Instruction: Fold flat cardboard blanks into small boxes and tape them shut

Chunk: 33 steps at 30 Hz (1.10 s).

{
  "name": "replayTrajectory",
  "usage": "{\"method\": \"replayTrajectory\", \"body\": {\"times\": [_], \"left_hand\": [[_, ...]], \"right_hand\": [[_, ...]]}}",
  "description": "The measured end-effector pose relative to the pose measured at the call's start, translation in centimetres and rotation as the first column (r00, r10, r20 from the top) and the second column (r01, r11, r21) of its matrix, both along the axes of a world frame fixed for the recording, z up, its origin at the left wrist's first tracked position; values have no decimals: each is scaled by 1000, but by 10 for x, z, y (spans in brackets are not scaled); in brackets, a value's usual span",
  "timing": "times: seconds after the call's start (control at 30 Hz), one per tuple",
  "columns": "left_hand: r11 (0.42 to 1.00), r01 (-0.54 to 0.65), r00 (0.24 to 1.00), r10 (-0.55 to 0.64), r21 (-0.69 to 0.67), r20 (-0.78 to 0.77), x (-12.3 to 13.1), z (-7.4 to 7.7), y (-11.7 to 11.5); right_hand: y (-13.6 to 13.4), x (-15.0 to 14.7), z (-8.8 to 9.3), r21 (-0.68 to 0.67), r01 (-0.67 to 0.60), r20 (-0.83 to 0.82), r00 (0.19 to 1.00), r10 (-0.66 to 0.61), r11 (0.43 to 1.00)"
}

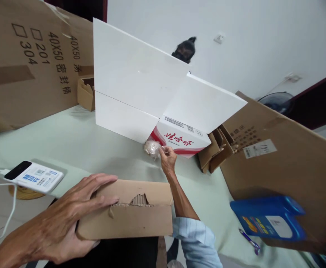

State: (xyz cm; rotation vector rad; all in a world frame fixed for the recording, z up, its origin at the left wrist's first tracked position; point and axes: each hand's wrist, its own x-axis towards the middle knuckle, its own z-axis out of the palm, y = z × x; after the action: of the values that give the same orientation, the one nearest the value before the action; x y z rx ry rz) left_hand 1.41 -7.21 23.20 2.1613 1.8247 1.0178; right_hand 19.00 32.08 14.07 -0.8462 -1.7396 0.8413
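Note:
My left hand (76, 214) grips a small brown cardboard box (129, 223) by its left end, thumb underneath and fingers over the top. The box's upper face has a torn hole showing corrugated edges. Farther forward, my right hand (167, 159) has its fingertips pinched at the edge of a crumpled clear plastic bundle (152, 148) on the table. What the bundle holds, if anything, I cannot make out. Just behind it are white panels (135, 74) and a white carton (182, 136) with red print.
Large cardboard boxes flank the table (107, 149), one at left (37, 74) and one at right (277, 167). A white power bank-like device (37, 176) with cables lies left. At right are folded cardboard (215, 149), a blue bottle (269, 217) and a pen (249, 241). A person's head (184, 50) shows behind.

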Motion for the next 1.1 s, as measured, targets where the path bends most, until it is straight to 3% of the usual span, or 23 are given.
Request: {"method": "replayTrajectory", "body": {"times": [0.27, 0.77, 0.93, 1.1], "left_hand": [[998, -34, 999, 32, -47, -39, -2, -10, -2], [997, -20, 998, 16, -69, -56, -7, -13, -2], [998, -29, 999, 27, -59, -31, -6, -11, 2], [998, -21, 1000, 21, -52, -11, -7, -11, 3]], "right_hand": [[28, -11, -25, 34, 57, 28, 998, -58, 998], [37, -15, -49, 46, 100, 39, 994, -102, 994], [41, -14, -56, 52, 175, 76, 981, -179, 983], [39, -10, -52, 146, 289, 98, 947, -305, 946]]}}
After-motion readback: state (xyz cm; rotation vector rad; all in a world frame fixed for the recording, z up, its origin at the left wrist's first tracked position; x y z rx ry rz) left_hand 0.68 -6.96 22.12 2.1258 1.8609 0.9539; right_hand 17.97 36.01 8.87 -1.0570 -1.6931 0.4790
